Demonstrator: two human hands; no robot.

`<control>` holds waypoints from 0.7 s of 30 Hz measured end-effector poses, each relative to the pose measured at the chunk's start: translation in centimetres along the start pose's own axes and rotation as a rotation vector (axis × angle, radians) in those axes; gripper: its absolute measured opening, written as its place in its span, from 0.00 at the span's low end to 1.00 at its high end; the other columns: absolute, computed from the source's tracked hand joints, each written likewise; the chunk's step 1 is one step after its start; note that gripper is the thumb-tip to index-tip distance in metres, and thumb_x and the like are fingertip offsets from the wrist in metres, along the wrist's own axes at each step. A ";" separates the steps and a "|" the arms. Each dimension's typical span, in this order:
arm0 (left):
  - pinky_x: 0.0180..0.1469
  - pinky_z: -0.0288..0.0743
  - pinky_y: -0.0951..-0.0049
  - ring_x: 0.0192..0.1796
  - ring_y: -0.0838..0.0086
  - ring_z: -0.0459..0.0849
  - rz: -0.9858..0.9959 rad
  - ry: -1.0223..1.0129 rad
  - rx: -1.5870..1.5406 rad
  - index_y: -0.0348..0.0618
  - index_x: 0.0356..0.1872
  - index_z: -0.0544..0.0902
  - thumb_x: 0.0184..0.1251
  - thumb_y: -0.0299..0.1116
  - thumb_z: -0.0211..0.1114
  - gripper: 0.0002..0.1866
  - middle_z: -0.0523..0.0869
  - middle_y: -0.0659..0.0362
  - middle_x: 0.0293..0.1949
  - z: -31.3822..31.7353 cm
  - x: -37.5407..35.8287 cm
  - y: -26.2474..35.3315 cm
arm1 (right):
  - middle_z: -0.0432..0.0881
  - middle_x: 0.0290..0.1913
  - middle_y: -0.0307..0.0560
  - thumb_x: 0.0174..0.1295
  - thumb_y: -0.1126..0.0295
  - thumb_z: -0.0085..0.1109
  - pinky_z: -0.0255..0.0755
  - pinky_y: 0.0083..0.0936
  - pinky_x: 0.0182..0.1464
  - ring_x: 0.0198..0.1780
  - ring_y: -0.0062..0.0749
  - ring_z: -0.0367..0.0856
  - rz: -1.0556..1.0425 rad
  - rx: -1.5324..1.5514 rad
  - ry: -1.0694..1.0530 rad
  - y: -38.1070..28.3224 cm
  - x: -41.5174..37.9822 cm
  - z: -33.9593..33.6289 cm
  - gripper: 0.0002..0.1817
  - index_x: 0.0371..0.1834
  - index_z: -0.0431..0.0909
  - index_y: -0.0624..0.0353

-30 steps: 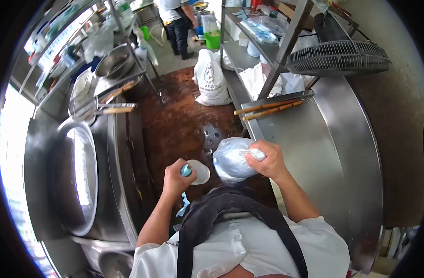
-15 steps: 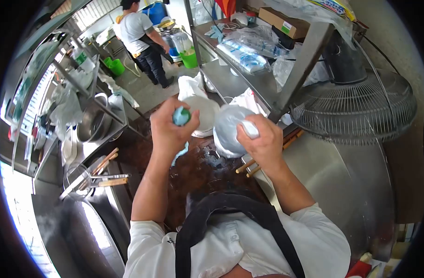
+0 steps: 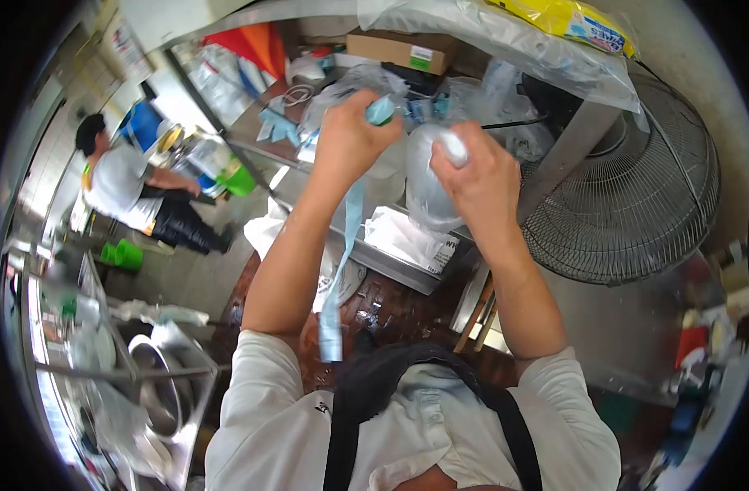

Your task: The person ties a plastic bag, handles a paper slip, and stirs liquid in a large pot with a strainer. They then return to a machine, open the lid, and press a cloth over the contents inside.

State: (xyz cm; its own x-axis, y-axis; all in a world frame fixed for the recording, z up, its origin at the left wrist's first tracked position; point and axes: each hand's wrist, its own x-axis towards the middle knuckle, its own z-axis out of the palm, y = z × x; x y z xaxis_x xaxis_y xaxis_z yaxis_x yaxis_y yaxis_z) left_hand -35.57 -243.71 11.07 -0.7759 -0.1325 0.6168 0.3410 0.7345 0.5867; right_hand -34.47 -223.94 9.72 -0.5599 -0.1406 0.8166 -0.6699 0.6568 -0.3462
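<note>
1. Both arms are raised in front of the person, hands close together at shelf height.
2. The left hand (image 3: 350, 135) is curled into a fist, its fingers pressed together around a pale blue strip (image 3: 342, 270). One end of the strip pokes out above the knuckles; the rest hangs straight down along the forearm and ends near the apron's neck strap.
3. The right hand (image 3: 477, 180) is closed tight on the twisted white neck of a clear plastic bag (image 3: 428, 184). The neck sticks out just above the thumb and forefinger.
4. The bag bulges out to the left of that hand, sitting between the two wrists, in front of the metal shelf (image 3: 391, 262) and not resting on anything I can see.
5. The two fists are near each other but not touching.
6. Just to the right stands a wire-guarded fan (image 3: 636, 204).
7. White bags (image 3: 407, 237) lie on the shelf below the hands, and a cardboard box (image 3: 403, 49) sits on top.
8. Far off on the left, another person (image 3: 133, 192) bends over by a green bucket (image 3: 239, 182).
</note>
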 end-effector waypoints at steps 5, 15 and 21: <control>0.48 0.82 0.56 0.44 0.45 0.89 0.229 -0.134 -0.104 0.32 0.46 0.87 0.52 0.44 0.75 0.26 0.89 0.39 0.37 5.0 7.5 -3.8 | 0.83 0.39 0.58 0.57 0.54 0.72 0.79 0.50 0.44 0.41 0.62 0.84 0.302 -0.234 -0.002 2.9 2.7 3.3 0.23 0.48 0.77 0.58; 0.55 0.79 0.57 0.53 0.48 0.86 0.255 -0.233 -0.236 0.32 0.54 0.83 0.45 0.49 0.84 0.38 0.86 0.38 0.51 4.1 5.2 -7.1 | 0.65 0.69 0.72 0.49 0.54 0.82 0.67 0.49 0.71 0.70 0.66 0.68 0.434 -0.176 0.101 5.7 -5.5 9.4 0.62 0.80 0.48 0.69; 0.62 0.77 0.57 0.63 0.46 0.81 0.098 -0.176 -0.345 0.34 0.68 0.73 0.39 0.47 0.88 0.53 0.81 0.38 0.61 8.2 -4.3 -16.3 | 0.65 0.69 0.73 0.46 0.56 0.83 0.62 0.51 0.72 0.69 0.68 0.66 0.484 -0.145 0.118 6.6 -9.0 12.9 0.69 0.81 0.40 0.71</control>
State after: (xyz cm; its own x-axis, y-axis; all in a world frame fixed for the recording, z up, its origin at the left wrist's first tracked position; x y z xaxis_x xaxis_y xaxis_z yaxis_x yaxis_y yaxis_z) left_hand -42.11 -249.65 -5.40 -0.7998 0.0651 0.5968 0.5528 0.4674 0.6899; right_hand -40.12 -227.85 -5.87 -0.7247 0.2840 0.6278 -0.2685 0.7227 -0.6369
